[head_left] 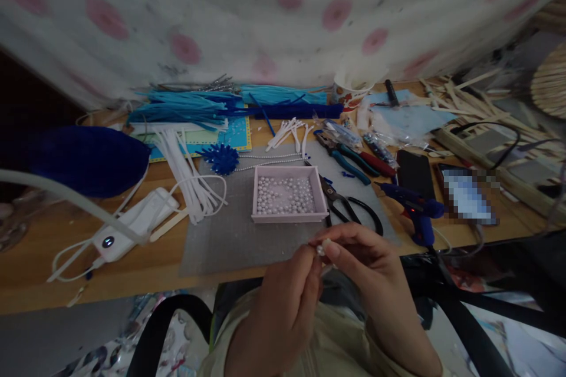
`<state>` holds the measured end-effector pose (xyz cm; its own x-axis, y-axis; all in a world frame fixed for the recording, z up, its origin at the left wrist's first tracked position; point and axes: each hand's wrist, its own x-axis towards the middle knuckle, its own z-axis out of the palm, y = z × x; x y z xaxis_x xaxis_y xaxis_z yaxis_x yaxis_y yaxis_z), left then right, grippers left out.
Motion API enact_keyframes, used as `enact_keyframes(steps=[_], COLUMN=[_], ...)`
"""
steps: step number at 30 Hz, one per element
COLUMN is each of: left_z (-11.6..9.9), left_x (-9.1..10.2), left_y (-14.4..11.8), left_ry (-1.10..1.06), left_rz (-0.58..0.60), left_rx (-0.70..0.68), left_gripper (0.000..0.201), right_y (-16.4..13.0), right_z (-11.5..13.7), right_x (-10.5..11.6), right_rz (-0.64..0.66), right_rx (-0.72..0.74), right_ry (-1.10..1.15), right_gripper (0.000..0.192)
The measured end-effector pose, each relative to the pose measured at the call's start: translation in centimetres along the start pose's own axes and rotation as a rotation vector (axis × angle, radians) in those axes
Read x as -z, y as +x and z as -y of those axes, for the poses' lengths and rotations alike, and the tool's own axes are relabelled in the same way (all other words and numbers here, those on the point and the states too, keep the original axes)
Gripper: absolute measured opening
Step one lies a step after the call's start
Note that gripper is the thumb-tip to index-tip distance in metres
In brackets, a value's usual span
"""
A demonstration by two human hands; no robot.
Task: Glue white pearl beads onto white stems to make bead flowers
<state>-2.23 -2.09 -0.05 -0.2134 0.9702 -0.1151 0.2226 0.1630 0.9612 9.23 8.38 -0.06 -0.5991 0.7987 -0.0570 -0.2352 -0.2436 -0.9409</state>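
Note:
Close to the table's front edge, my left hand (289, 300) and my right hand (369, 268) meet fingertip to fingertip. Between them is a small cluster of white pearl beads (321, 251), pinched by both hands; any wire or thread through the beads is hidden by my fingers. Just beyond my hands stands a pale pink box (289, 218) holding many loose pearl beads (287, 195). Behind it, a blue tinsel-like flower (220, 159) lies with a strand of silver beads (269, 157). Black-handled scissors (349, 206) rest beside the box.
A grey mat (221, 247) lies under the box. White pipe cleaners (183, 179) and a white power device (132, 227) are on the left. Blue pipe cleaners (186, 106) lie behind. Pliers (347, 159), a blue glue gun (415, 209) and a phone (469, 194) are on the right.

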Motion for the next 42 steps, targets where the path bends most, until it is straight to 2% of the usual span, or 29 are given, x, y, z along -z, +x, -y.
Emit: enact_keyframes(steps=[8, 14, 22, 31, 34, 37, 39, 42], left_z=[0.1, -0.2, -0.2, 0.4, 0.5, 0.7, 0.7, 0.5], left_x=[0.1, 0.2, 0.7, 0.7, 0.8, 1.2, 1.4, 1.7], left_y=[0.2, 0.4, 0.8, 1.8, 1.9, 1.6, 1.4, 1.3], left_ry=[-0.037, -0.062, 0.038, 0.204, 0.246, 0.227, 0.154, -0.03], left_rz=[-0.003, -0.011, -0.003, -0.081, -0.08, -0.069, -0.043, 0.02], left_rx=[0.02, -0.02, 0.001, -0.015, 0.01, 0.03, 0.044, 0.076], left_gripper=[0.026, 0.025, 0.026, 0.026, 0.03, 0.031, 0.028, 0.028], right_y=[0.1, -0.1, 0.4, 1.6, 1.9, 2.3, 2.7, 3.3], right_z=[-0.1, -0.7, -1.1, -2.1, -1.9, -0.8, 0.2, 1.4], right_x=[-0.8, -0.9, -0.9, -1.6, -1.5, -0.7, -0.1, 0.8], right_rz=[-0.054, -0.083, -0.089, -0.137, -0.081, 0.084, 0.216, 0.352], right_rx=[0.057, 0.091, 0.101, 0.066, 0.071, 0.117, 0.175, 0.256], right_ry=[-0.017, -0.067, -0.124, -0.178, -0.306, -0.559, -0.71, -0.79], right_gripper=[0.005, 0.008, 0.014, 0.028, 0.031, 0.029, 0.029, 0.038])
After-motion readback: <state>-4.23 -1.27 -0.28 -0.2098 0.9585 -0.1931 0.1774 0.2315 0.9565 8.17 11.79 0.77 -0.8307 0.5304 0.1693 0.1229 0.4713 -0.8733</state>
